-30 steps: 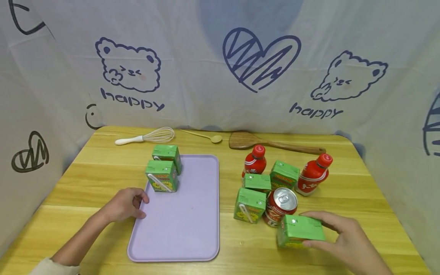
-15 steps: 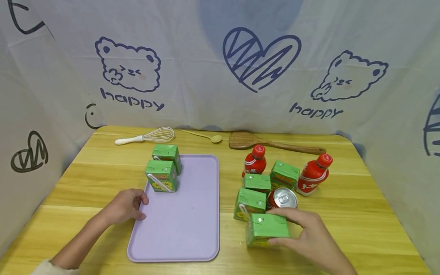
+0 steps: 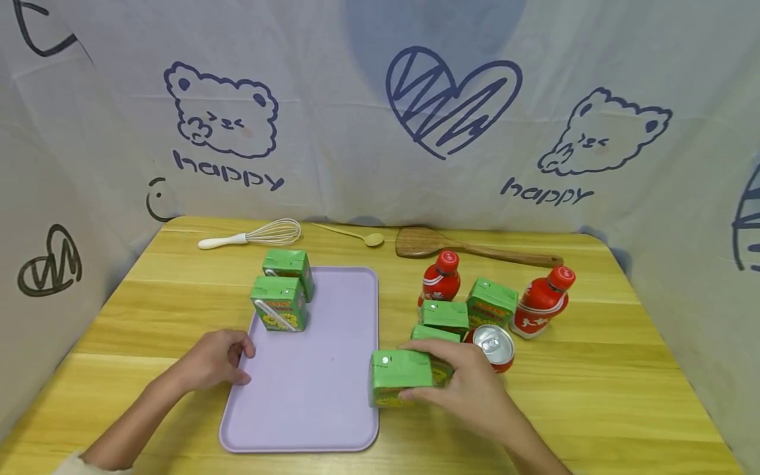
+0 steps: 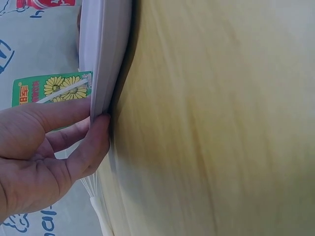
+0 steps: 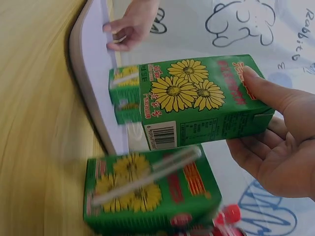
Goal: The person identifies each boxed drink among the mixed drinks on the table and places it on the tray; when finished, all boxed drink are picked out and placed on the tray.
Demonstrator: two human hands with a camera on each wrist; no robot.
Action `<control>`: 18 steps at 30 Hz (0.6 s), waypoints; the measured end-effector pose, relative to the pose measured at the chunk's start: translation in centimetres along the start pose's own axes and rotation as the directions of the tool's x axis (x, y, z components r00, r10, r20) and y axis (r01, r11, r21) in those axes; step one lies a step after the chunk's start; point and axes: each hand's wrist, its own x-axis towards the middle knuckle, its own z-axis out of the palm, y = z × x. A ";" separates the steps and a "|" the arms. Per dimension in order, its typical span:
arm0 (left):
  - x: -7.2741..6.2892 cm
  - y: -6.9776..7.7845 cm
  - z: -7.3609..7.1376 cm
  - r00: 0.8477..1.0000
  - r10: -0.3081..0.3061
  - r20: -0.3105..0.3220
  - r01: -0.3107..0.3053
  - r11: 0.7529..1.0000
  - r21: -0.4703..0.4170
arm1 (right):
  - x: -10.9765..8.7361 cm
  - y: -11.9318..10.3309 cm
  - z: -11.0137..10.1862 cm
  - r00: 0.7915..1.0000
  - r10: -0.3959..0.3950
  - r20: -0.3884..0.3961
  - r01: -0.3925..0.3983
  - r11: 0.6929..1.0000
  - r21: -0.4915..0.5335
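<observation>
Currently, the right hand [image 3: 466, 379] has a firm hold of a green drink carton [image 3: 400, 369], its thumb on one side and its fingers on the other, parted only by the carton's thickness. That carton is at the right edge of the lilac tray [image 3: 315, 396], overlapping the rim in the head view, upright, and looks raised off the table [image 3: 594, 409]. On the opposite edge, the left hand [image 3: 214, 359] pinches the tray's rim, thumb and fingertips nearly closed on it, as the left wrist view shows. Two more cartons, the near carton [image 3: 282, 303] and the far carton [image 3: 287, 264], stand upright one behind the other at the tray's far left corner. Right of the tray, a silver-topped red can [image 3: 494, 346] stands among three green boxes [image 3: 444, 316], the nearest of them partly hidden behind the right hand and what it grips. Two red bottles [image 3: 540, 303] with red caps stand farther back in this group. Along the table's far side lie a whisk [image 3: 249, 235], a pale yellow spoon [image 3: 373, 240] and a wooden spatula [image 3: 415, 243].
</observation>
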 end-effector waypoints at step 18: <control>-0.8 0.0 0.2 1.000 0.009 -0.006 -0.009 1.000 0.003 | 5.6 -1.3 7.5 0.997 0.007 0.074 -0.020 0.984 0.180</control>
